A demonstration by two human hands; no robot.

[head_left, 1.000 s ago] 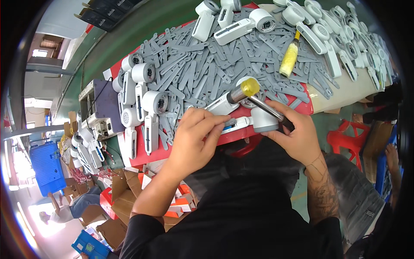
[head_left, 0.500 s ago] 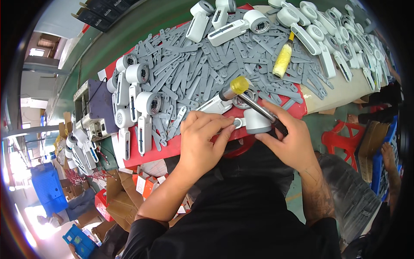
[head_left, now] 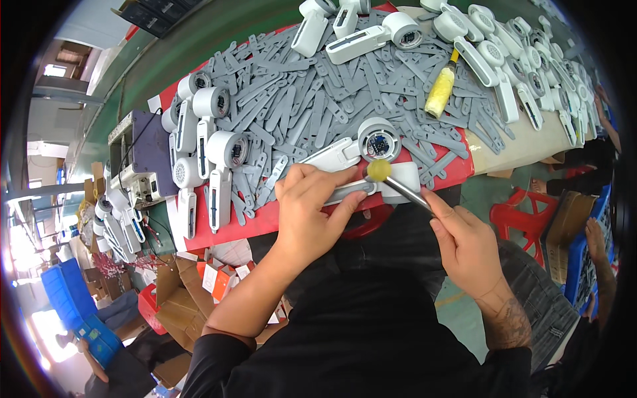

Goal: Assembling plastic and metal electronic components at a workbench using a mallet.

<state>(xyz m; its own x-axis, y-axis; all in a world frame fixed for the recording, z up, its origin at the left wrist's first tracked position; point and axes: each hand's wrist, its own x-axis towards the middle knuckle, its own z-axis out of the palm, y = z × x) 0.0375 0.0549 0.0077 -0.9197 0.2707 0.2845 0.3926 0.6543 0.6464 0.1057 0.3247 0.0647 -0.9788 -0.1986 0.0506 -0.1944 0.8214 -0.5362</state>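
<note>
My left hand [head_left: 306,207] is closed around the handle end of a white handheld fan [head_left: 407,175] at the table's front edge. A grey strip [head_left: 346,192] lies along that handle, under my fingertips. In my right hand [head_left: 466,247] is a hammer [head_left: 410,193] with a metal shaft and a yellow head. The hammer head is over the joint between the fan's handle and its round head; I cannot tell whether it touches. Just behind lies another white fan [head_left: 330,156], its round end open on a circuit board.
A heap of grey strips [head_left: 292,99] covers much of the red tabletop [head_left: 257,222]. A yellow-handled tool [head_left: 440,91] lies on the heap. White fans [head_left: 219,149] stand at the left, beside a purple-grey machine [head_left: 147,149]; many more [head_left: 507,60] crowd the far right. A red stool [head_left: 524,215] is at right.
The hammer's head has come down onto the fan's joint area, and my right hand has moved right and down, off the fan's round head. The grey strip now shows along the handle.
</note>
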